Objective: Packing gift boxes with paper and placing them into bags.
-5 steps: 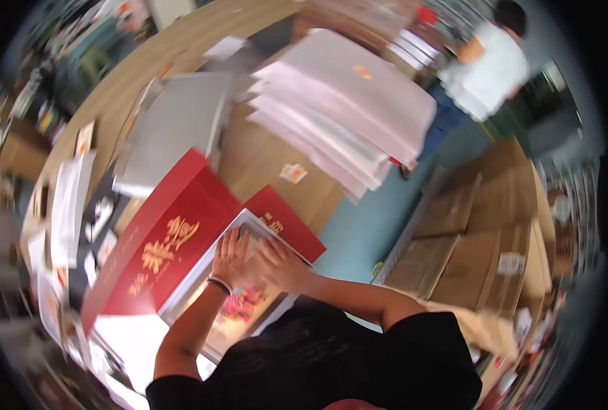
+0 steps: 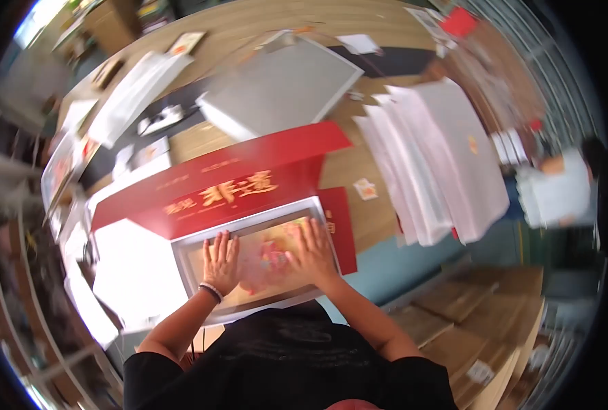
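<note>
The left hand [image 2: 220, 265] and right hand [image 2: 311, 254] lie, fingers [image 2: 317, 234] outstretched, atop opposite halves of the picture panel [image 2: 266, 262], lengthwise left to right.

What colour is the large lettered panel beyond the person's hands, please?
The large lettered panel is red with gold lettering, best seen in the head view.
</note>
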